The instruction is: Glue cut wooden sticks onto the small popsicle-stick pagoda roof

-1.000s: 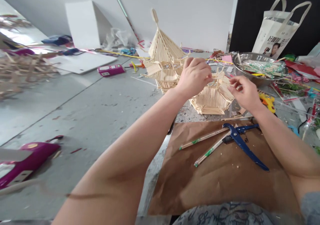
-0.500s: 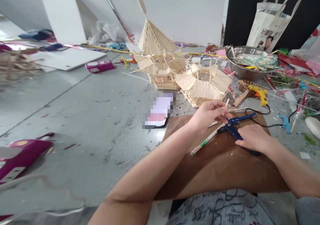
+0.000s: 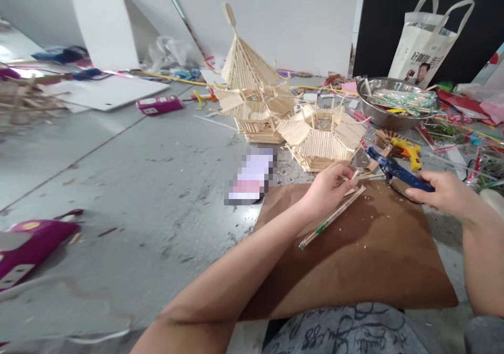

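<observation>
My left hand (image 3: 328, 188) is closed in a pinch on a short wooden stick (image 3: 353, 177) at the far edge of a brown paper sheet (image 3: 354, 259). My right hand (image 3: 443, 192) grips the handles of blue cutters (image 3: 389, 169), lifted off the sheet, their jaws close to the stick. A long chopstick with a green band (image 3: 331, 218) lies on the paper under my left hand. Just beyond stands a hexagonal stick model (image 3: 323, 141), with a taller stick pagoda (image 3: 250, 89) behind it.
A steel bowl of sticks (image 3: 396, 102) and a white tote bag (image 3: 427, 41) stand at the back right. A yellow glue gun (image 3: 407, 150) lies by the bowl. A phone (image 3: 252, 178) lies left of the paper. Pink objects (image 3: 27, 243) lie on the grey floor at left.
Both hands came back from the hexagonal model. My left hand took up a short stick. My right hand picked the blue cutters off the paper and raised them to the right.
</observation>
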A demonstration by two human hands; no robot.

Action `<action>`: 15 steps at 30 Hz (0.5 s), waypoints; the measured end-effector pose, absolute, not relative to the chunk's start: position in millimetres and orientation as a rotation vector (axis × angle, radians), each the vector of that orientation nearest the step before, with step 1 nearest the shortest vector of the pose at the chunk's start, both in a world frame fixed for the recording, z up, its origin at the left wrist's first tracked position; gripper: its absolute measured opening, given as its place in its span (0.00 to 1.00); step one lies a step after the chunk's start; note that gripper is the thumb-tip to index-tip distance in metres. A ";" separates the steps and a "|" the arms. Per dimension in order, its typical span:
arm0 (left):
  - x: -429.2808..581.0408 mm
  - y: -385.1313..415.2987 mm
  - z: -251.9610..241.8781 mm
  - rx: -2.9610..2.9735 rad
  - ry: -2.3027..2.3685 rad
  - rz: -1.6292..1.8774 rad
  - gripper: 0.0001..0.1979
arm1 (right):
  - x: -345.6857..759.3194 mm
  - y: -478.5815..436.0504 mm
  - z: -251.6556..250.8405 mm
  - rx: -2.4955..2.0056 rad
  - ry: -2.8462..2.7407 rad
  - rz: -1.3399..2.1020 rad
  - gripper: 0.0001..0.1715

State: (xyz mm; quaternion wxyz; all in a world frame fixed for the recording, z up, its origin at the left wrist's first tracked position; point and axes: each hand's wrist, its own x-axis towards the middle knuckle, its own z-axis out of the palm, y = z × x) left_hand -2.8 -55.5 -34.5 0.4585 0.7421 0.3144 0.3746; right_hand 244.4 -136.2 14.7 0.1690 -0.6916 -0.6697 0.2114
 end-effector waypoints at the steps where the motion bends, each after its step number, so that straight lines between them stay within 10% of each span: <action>1: -2.5 -56.2 -35.4 1.845 0.730 0.927 0.05 | 244.5 -136.5 17.6 -1.911 -1.841 0.709 0.17; 12: 4.7 -61.5 -54.7 1.618 0.589 0.845 0.09 | 217.0 -105.3 -1.4 -1.332 -1.578 1.110 0.09; 15: 6.1 -61.3 -54.8 1.573 0.603 0.965 0.11 | 211.8 -98.3 -18.0 -1.249 -1.492 1.196 0.22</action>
